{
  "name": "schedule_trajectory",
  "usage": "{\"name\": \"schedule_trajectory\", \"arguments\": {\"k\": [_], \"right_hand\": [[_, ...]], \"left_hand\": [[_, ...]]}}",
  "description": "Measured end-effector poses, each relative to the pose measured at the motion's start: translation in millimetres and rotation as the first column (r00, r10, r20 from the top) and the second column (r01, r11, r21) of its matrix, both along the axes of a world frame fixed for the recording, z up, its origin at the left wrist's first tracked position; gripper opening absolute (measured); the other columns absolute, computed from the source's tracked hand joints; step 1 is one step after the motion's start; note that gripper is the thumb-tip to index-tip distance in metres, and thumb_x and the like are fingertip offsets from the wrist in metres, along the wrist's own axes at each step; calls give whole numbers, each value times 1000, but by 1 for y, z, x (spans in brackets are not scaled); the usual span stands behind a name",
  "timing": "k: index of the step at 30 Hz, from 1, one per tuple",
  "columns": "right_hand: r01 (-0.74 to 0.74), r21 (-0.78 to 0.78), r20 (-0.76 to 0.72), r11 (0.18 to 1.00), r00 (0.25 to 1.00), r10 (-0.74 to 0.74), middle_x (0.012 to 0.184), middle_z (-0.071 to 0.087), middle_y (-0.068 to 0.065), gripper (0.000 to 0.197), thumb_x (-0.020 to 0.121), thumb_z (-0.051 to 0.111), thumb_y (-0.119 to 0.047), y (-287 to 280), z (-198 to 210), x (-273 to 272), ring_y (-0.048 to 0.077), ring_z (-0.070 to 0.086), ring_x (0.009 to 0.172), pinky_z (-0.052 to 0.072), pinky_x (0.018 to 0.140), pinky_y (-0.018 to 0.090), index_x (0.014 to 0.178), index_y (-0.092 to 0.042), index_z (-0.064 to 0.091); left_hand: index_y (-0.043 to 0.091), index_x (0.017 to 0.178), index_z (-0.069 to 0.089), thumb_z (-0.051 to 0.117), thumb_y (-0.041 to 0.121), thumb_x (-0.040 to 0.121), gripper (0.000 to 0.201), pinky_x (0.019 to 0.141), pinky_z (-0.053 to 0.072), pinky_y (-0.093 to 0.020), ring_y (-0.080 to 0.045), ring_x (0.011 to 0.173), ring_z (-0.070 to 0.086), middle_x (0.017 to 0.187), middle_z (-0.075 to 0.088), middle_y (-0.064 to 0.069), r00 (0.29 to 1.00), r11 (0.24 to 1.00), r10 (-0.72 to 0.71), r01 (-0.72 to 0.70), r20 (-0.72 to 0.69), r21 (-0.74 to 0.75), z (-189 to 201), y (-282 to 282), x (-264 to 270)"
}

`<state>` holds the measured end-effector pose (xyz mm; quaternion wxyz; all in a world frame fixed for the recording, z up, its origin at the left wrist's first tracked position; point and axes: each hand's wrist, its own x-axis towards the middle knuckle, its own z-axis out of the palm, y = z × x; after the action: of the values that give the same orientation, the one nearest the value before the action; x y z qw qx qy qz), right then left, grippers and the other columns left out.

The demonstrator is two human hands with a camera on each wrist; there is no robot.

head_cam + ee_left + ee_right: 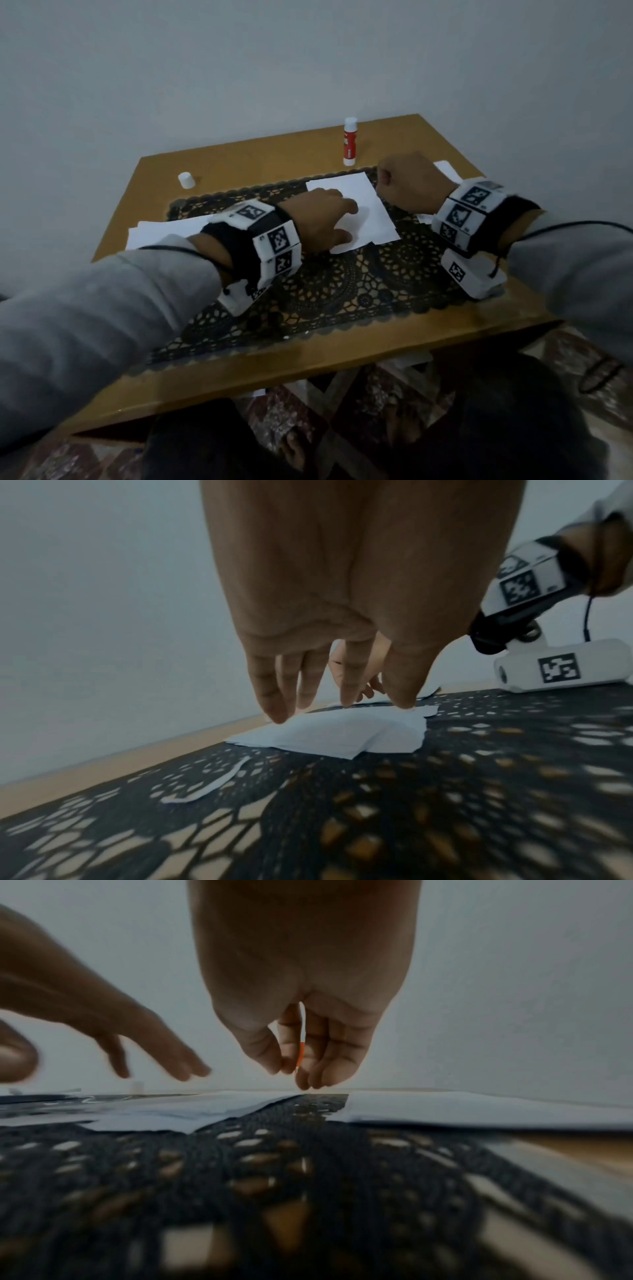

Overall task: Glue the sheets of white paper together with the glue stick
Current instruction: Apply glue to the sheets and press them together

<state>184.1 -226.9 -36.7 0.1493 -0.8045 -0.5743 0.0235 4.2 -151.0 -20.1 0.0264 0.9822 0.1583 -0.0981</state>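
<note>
Lace mat [325, 294] covers the desk's near half; on it the left hand [318, 219] presses spread fingers on the paper [363, 205]. Right hand [407, 185] hangs curled, empty. Glue stick [350, 141] stands uncapped near the far edge (it may dry), and unpinned corners could slide askew.

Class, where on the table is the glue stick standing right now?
In the head view the glue stick stands upright at the table's far edge, just beyond the black lace mat and the right hand.

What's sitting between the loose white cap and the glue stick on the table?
Nothing: in the head view only bare wooden table runs between the cap and the upright glue stick, behind the black lace mat.
</note>
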Motion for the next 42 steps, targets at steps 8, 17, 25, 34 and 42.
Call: {"name": "schedule_trajectory", "arguments": {"k": [8, 17, 25, 34, 42], "right_hand": [[56, 12, -89, 998, 995, -55, 83, 66, 10, 15, 83, 56, -13, 2, -1, 4, 20, 55, 74, 45, 67, 31, 68, -12, 56], [78, 32, -120, 996, 990, -73, 87, 69, 11, 10, 83, 59, -13, 0, -2, 3, 21, 59, 79, 51, 75, 34, 74, -9, 61], [95, 32, -105, 995, 990, -91, 86, 68, 11, 11, 83, 57, -13, 1, -1, 4, 21, 57, 76, 47, 69, 30, 73, -11, 60], [69, 32, -67, 997, 996, -67, 86, 67, 12, 12, 83, 60, -14, -1, 1, 2, 28, 61, 84, 49, 77, 36, 73, -9, 60], [46, 20, 4, 999, 999, -46, 74, 60, 7, 15, 82, 60, -10, -3, -1, 2, 27, 57, 77, 43, 70, 32, 70, -3, 60]], "left_hand": [[25, 136, 47, 61, 47, 87, 56, 91, 42, -33, -26, 112, 53, 125, 59, -7, 1000, 999, -15, 16, -22, 47, -8, 10, 18], [26, 122, 62, 59, 32, 92, 31, 94, 42, -31, -22, 110, 57, 124, 63, 1, 997, 998, -57, 58, 46, -34, 0, 10, 10], [12, 100, 70, 52, 8, 84, 24, 78, 51, -40, -28, 89, 62, 97, 71, -7, 984, 992, -101, 88, 150, 90, 2, -3, 6], [12, 81, 67, 61, 6, 78, 10, 69, 49, -36, -25, 77, 61, 83, 70, -5, 924, 995, -86, 61, 373, 78, 20, 3, -51], [18, 76, 65, 64, -9, 71, 27, 72, 47, -32, -18, 80, 56, 87, 67, 2, 942, 992, -99, 118, 322, -39, 15, 13, -141]]}}
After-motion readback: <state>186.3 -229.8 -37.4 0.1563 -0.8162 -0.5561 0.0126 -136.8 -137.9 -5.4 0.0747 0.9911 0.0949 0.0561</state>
